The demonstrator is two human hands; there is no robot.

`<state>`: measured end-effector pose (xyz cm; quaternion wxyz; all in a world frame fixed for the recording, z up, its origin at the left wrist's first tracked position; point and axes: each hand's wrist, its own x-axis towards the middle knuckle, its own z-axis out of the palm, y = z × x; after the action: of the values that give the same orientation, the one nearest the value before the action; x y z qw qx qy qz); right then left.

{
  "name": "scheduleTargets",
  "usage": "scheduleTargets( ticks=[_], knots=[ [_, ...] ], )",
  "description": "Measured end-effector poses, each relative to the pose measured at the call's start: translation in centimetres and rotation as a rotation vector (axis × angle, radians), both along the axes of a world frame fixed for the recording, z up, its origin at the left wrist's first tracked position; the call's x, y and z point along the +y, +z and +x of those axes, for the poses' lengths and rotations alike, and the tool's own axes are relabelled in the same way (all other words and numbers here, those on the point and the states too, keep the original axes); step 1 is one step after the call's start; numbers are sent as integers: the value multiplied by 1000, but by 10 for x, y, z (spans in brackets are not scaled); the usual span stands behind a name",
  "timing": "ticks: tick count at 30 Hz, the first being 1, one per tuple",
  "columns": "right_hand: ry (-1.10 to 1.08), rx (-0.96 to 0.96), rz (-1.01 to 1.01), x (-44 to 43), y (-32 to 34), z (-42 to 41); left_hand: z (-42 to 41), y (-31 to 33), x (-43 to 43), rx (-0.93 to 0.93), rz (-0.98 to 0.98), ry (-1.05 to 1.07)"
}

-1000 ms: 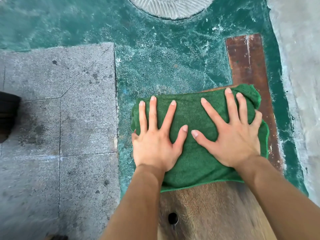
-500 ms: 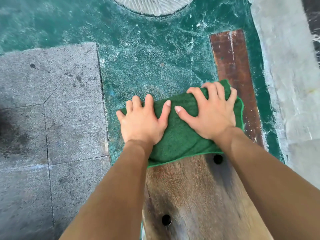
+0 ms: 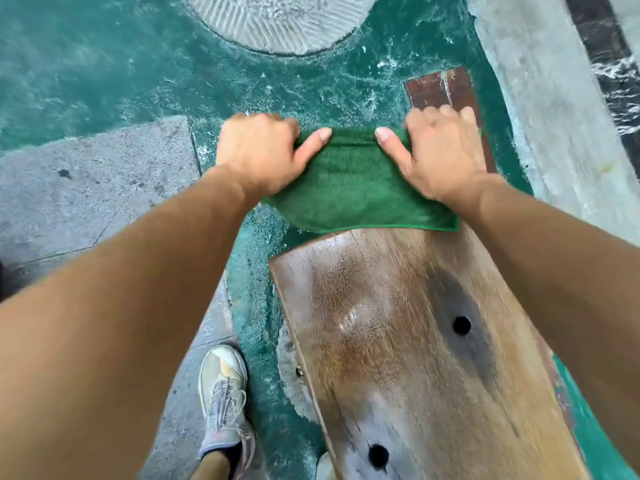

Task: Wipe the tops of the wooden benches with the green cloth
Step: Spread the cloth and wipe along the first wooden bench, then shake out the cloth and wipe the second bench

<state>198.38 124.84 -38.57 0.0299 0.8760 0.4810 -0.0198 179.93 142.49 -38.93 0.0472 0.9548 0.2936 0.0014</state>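
Grey paving slabs (image 3: 86, 188) occupy the left side, with one grey laced shoe (image 3: 223, 393) set on them just beside the left edge of the wooden bench (image 3: 415, 358). Green painted floor (image 3: 104, 64) surrounds the bench, and a round ribbed cover (image 3: 280, 19) sits at the top of the view. The bench top is wet and glossy and has two dark holes, one near its right edge (image 3: 461, 325) and one nearer the person (image 3: 378, 455). A reddish-brown plank (image 3: 440, 88) shows beyond the far end, and a grey concrete strip (image 3: 554, 116) runs along the right.

Both bare forearms reach forward over the bench. The left hand (image 3: 256, 150) grips the left end of the green cloth (image 3: 349, 188), fingers curled over its far edge, thumb pointing inward on top. The right hand (image 3: 440, 150) grips the right end in the mirrored pose.

The cloth spans the gap between the hands at the bench's far end. Its near hem lies across the bench top, and its left part overhangs the left edge. What lies under the cloth is hidden.
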Motion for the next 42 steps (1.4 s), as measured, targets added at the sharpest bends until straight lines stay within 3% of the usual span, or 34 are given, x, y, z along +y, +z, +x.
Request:
scheduleTargets(
  ticks=[4,6,10,12,13,15,16,18,19,21,22,24,25,27,28,30,31,33,34,36,37,39,42],
  knots=[
    [136,259,-120,15,50,20,-7,48,46,117,-209,-192],
    [161,269,-246,36,92,23,-18,91,62,220,-224,-246],
    [185,277,-290,89,196,15,-42,184,90,199,-200,-158],
    [206,243,-329,105,217,19,-43,197,103,170,-184,-134],
    [247,227,-344,126,256,9,-60,242,120,173,-160,-108],
    [148,267,-392,138,275,2,-65,258,130,180,-186,-56],
    [150,272,-353,160,324,-10,-82,311,147,174,-183,-14],
    [71,419,-282,164,344,-14,-88,330,155,178,-338,71],
    [116,450,-226,190,389,-29,-109,385,172,136,-416,127],
    [120,597,-195,191,407,-31,-115,398,176,96,-688,171],
    [153,659,-207,218,458,-49,-141,454,197,67,-745,202],
    [190,719,-239,221,475,-51,-152,472,206,97,-857,216],
    [234,721,-242,250,520,-65,-179,522,227,88,-833,233],
    [265,634,-232,259,535,-63,-190,534,238,137,-811,253],
    [319,567,-189,292,578,-78,-217,582,259,128,-719,272],
    [323,447,-213,298,596,-81,-225,584,265,123,-626,282],
    [374,387,-189,328,638,-105,-257,630,283,113,-483,292],
    [376,330,-213,332,651,-109,-266,630,285,113,-331,269],
    [464,290,-210,361,684,-140,-304,663,297,88,-239,291],
    [453,327,-226,366,696,-144,-316,662,300,50,-285,310],
    [533,320,-200,392,727,-176,-355,692,306,-16,-324,364],
    [530,422,-188,397,739,-179,-366,690,308,-120,-556,340],
    [610,511,-151,424,776,-211,-411,721,311,-237,-612,372]
  ],
)
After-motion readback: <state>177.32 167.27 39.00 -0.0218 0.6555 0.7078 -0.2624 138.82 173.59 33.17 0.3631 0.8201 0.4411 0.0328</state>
